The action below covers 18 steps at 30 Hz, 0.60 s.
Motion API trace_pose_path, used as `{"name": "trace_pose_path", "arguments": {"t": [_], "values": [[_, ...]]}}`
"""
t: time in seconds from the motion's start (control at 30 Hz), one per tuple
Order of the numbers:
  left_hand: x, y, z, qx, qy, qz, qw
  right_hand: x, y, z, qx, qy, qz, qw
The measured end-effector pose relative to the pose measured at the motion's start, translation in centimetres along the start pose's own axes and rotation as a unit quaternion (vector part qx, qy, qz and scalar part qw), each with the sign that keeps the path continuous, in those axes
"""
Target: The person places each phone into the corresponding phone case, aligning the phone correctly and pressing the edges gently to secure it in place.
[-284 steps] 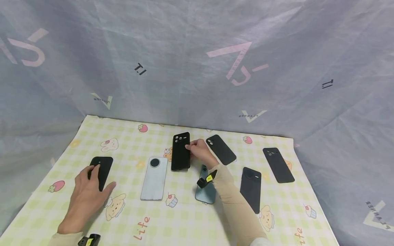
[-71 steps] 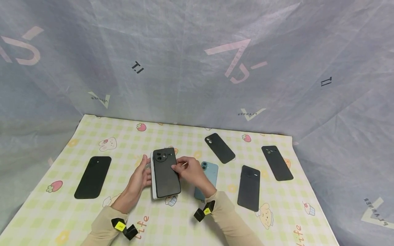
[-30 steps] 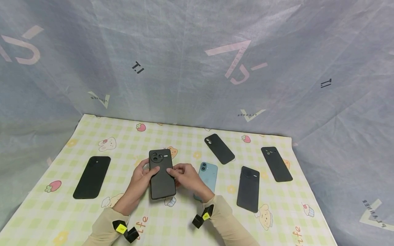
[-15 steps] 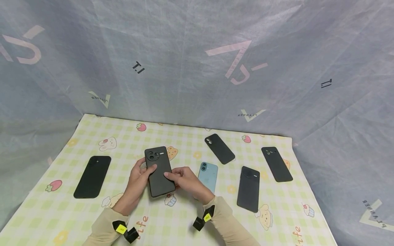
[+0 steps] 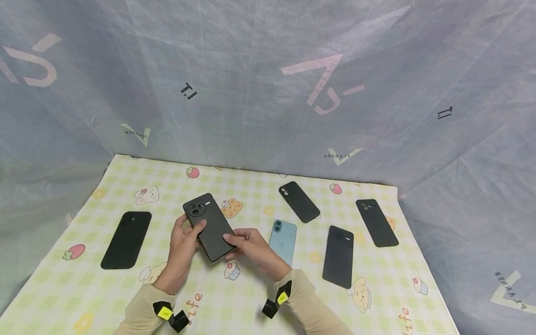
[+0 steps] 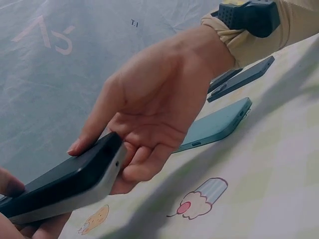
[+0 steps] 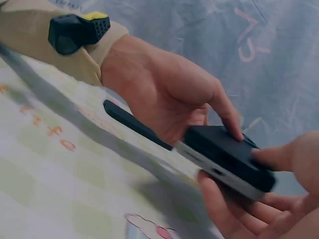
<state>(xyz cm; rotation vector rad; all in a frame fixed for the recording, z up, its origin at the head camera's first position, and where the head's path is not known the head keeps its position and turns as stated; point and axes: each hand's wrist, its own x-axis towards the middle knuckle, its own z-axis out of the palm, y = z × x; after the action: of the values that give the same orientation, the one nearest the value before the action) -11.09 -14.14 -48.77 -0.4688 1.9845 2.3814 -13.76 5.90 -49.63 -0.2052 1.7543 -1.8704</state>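
Note:
A black phone case (image 5: 212,232) with a round camera ring sits over the back of a white phone (image 6: 65,205), whose pale edge shows below the case in both wrist views. Both hands hold the pair tilted above the table. My left hand (image 5: 182,246) grips the upper left side, its thumb on the case's back and its fingers underneath. At the lower right side my right hand (image 5: 256,251) pinches it, thumb on top. Whether the case is seated all round is hidden. Close to the right hand lies a light-blue phone (image 5: 283,239), partly covered by that hand in the head view.
A black phone-shaped item (image 5: 126,240) lies at the left. To the right are a black phone case (image 5: 299,201) with camera holes, a dark phone (image 5: 338,258) and another black case (image 5: 378,223). The checked tablecloth (image 5: 234,307) ends at a grey-blue fabric backdrop (image 5: 251,93).
Earlier the case was lifted from the table's back middle and laid over the white phone. Both hands then gripped the pair; lately its top has swung left. The left hand left the black item.

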Motion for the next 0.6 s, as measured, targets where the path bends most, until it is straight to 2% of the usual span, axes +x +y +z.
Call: {"name": "trace_pose_path", "arguments": {"t": [0.2, 0.3, 0.47, 0.6], "values": [[-0.4, 0.0, 0.0, -0.040, 0.001, 0.003, 0.9992, 0.2, 0.5, 0.9, 0.040, 0.076, -0.020, 0.9961], [-0.6, -0.2, 0.1, -0.062, 0.001, 0.009, 0.9980, 0.2, 0.6, 1.3, 0.067, 0.098, -0.029, 0.9925], [-0.7, -0.3, 0.2, -0.091, -0.001, 0.017, 0.9957, 0.3, 0.7, 1.4, 0.100, 0.100, -0.038, 0.9892], [-0.9, 0.0, -0.2, -0.092, -0.003, 0.004, 0.9957, 0.4, 0.6, 0.7, 0.093, 0.088, -0.039, 0.9911]]}}
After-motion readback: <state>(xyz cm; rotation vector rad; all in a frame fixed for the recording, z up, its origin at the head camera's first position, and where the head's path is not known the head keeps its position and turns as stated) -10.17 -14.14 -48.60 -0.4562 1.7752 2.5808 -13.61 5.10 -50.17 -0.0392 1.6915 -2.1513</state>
